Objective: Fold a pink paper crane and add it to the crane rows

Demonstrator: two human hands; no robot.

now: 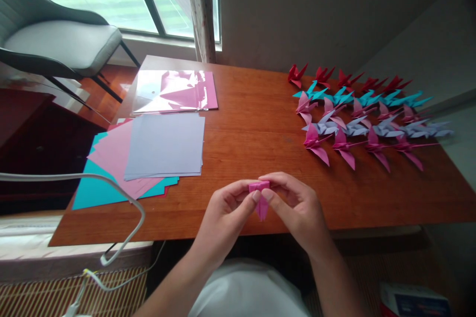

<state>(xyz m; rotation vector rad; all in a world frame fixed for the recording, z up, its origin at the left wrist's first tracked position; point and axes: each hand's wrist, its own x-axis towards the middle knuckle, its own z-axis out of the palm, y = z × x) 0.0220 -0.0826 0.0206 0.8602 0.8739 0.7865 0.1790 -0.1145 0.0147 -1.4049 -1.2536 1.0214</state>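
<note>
A small folded piece of pink origami paper (262,208) is pinched between both hands over the table's near edge. Its wide folded edge faces away from me, and a narrow point hangs toward my body. My left hand (229,208) grips the left side, thumb in front and fingers behind. On the right side, my right hand (295,203) presses its thumb against the paper in the same way. The fingertips behind the paper are partly hidden.
Rows of folded paper cranes (344,146) in several colours stand on the right of the wooden table (253,129). Loose paper sheets (165,143) lie fanned at left, below a shiny plastic packet (178,91). A white cable (122,188) loops across the left foreground.
</note>
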